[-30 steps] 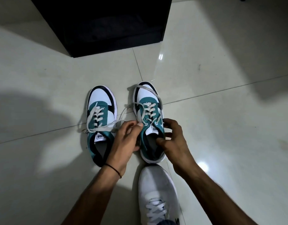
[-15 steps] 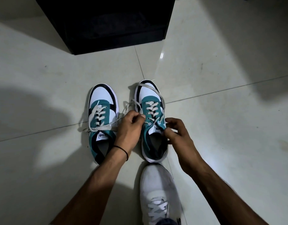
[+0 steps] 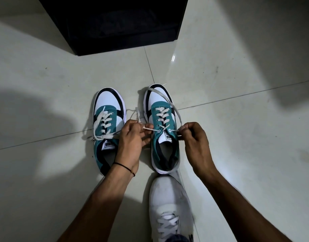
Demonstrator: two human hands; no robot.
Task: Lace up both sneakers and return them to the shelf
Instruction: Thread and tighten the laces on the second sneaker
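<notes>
Glossy pale tile floor (image 3: 237, 84), dim room, black shelf (image 3: 115, 23) behind. Left hand (image 3: 132, 138), right hand (image 3: 194, 138): each grip pinching lace (image 3: 174, 109) of right sneaker (image 3: 163, 130).

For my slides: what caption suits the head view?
Both hands pull lace ends from the right teal sneaker's top eyelets.

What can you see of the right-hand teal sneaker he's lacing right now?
The right teal sneaker stands upright on the tiled floor, toe pointing away. White toe with black trim, teal fabric-looking upper, white tongue with a dark logo, white sole. Its white lace is crossed through every eyelet, untied; the left hand and right hand each pinch an end at the top eyelets. A loose loop drapes over the toe.
</notes>
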